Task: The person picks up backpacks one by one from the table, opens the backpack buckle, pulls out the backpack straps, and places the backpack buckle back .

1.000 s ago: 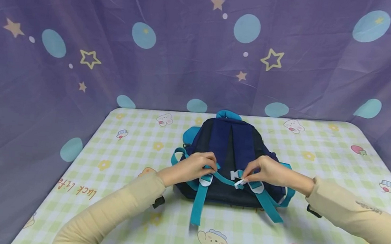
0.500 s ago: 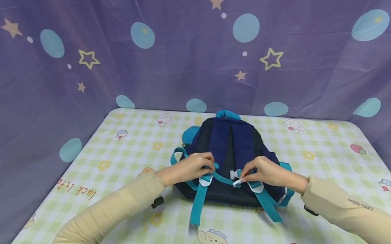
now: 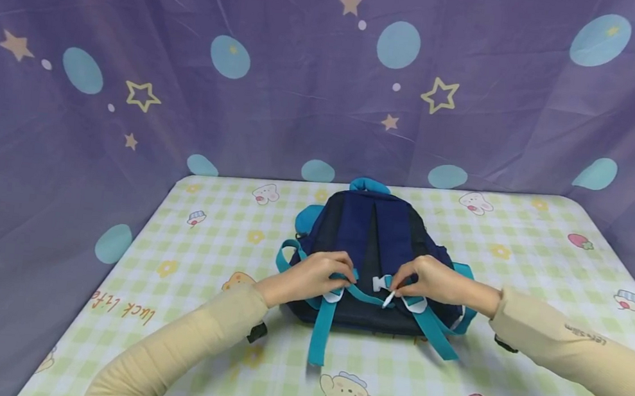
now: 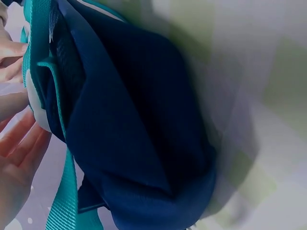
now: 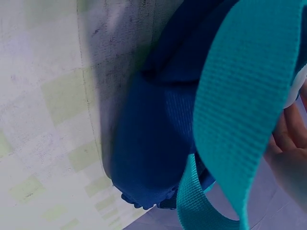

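A navy backpack [image 3: 357, 231] lies on the table, its teal handle [image 3: 369, 185] at the far end. In the head view my left hand [image 3: 315, 276] pinches a thin teal strap [image 3: 366, 298] over the backpack's lower middle. At that strap's other end, my right hand [image 3: 431, 279] pinches a small white plastic buckle piece [image 3: 389, 299], seen nearly edge-on. A second white buckle half [image 3: 379, 284] lies just left of the right fingertips. Both wrist views show the backpack's sides and teal webbing [image 5: 244, 100]; my left fingers [image 4: 21, 143] show behind the white adjuster [image 4: 37, 103].
Two loose teal strap ends [image 3: 321, 334] hang over the backpack's near edge onto the checkered tablecloth [image 3: 206, 373]. White adjusters [image 3: 415, 304] sit on the shoulder straps. A purple curtain [image 3: 279, 123] with stars stands behind the table.
The white buckle piece in my right fingers has turned from showing its face to nearly edge-on. My left hand has shifted slightly right along with the strap, which sags a little more.
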### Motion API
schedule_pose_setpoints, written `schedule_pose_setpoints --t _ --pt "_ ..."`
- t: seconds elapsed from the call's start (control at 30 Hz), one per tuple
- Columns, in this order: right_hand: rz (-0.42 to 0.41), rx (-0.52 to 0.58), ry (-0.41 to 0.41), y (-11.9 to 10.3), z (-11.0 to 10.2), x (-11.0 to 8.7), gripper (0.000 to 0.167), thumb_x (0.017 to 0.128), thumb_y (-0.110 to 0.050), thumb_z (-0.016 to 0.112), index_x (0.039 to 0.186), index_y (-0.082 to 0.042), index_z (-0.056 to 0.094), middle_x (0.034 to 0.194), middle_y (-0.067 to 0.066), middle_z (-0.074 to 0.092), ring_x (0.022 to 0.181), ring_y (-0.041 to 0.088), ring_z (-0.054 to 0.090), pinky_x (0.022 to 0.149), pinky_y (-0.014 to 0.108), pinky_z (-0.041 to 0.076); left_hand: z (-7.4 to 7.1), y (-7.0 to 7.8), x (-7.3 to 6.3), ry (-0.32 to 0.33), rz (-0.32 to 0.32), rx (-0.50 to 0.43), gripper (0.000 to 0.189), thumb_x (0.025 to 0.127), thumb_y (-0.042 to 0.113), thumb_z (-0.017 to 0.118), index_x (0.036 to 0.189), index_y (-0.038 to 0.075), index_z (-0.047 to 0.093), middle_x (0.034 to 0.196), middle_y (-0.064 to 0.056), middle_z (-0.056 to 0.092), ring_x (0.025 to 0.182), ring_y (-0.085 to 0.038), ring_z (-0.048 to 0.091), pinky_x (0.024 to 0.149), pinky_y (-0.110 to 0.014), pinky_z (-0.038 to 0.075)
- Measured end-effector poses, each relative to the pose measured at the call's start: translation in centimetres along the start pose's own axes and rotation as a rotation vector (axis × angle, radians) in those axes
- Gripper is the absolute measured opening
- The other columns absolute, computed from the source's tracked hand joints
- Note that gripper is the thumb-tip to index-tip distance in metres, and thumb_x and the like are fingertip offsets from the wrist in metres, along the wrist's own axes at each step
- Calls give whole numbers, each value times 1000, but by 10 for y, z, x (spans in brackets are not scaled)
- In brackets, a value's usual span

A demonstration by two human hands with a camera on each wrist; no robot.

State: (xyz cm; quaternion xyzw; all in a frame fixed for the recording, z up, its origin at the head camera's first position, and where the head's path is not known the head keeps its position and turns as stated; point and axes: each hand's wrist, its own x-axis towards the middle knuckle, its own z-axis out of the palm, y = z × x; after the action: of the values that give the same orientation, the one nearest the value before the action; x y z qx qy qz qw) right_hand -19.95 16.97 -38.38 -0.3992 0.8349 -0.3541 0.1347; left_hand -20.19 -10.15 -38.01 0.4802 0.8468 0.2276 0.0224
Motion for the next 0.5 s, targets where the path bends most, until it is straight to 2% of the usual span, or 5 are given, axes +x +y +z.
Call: schedule_pose_setpoints --t 0.27,0.5 --pt "1 -23 1 -3 -1 -2 12 84 2 74 96 2 75 94 7 72 86 20 68 71 25 55 4 1 -1 16 40 -2 11 88 5 72 99 2 74 108 -9 64 100 -21 62 86 -18 49" --pt "15 -32 41 -5 -6 -7 15 83 -2 75 98 0 75 99 10 72 87 22 68 71 25 55 4 1 -1 41 63 -8 22 89 7 72 111 2 72 114 -9 66 106 -22 60 92 -23 48"
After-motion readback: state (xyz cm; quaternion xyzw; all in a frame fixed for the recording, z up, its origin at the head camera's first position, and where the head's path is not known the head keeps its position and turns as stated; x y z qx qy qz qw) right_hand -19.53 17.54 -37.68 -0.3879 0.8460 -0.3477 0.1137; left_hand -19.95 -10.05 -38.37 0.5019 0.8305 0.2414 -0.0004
